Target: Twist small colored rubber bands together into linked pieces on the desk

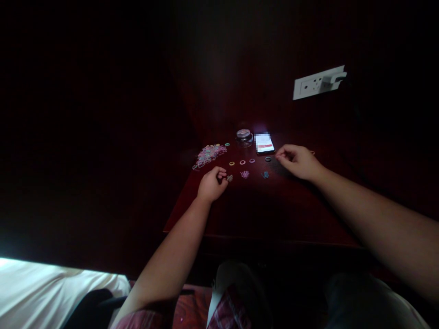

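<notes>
Left hand (211,185) by tan bands (230,178), right hand (299,161) near grey ring (268,159), too dim to tell either grip's state

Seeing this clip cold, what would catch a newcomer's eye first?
Probably the lit rectangular smartphone, the bright spot toward the back of the dark red table. Next, the loose pile of small pink, white and green bands at the table's left, beyond the left hand. The white rectangular wall socket plate, upper right, also stands out against the darkness, well above the right hand.
</notes>
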### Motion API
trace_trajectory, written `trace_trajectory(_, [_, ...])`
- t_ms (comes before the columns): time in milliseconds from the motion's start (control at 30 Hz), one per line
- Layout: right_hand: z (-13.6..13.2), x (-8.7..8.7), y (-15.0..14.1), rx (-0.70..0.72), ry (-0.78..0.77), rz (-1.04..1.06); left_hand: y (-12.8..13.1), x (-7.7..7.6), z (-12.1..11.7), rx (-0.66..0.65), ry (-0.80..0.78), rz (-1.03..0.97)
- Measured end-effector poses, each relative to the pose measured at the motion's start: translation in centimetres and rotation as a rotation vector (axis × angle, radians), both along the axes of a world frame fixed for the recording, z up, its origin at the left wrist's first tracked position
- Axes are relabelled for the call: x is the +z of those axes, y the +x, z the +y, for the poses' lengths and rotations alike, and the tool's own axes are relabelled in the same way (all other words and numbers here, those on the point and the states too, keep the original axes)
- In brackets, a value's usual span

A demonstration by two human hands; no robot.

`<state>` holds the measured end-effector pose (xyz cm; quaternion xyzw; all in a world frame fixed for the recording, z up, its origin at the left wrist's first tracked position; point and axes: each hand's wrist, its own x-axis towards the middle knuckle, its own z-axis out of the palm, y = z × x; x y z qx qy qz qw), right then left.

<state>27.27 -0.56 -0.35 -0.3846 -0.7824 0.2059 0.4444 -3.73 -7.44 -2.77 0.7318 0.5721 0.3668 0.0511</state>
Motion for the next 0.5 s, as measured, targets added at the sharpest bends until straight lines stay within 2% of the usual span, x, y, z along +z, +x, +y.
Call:
trace_trajectory(333, [0.9, -0.5, 0.6, -0.054, -0.040, 0.046, -0.3, -0.3, 0.4, 0.019, -0.059, 0.013])
trace_trajectory(500, [1.6, -0.5, 1.0, -0.167, -0.026, 0.105, -0.3, 0.0, 0.3, -0.040, -0.063, 0.018])
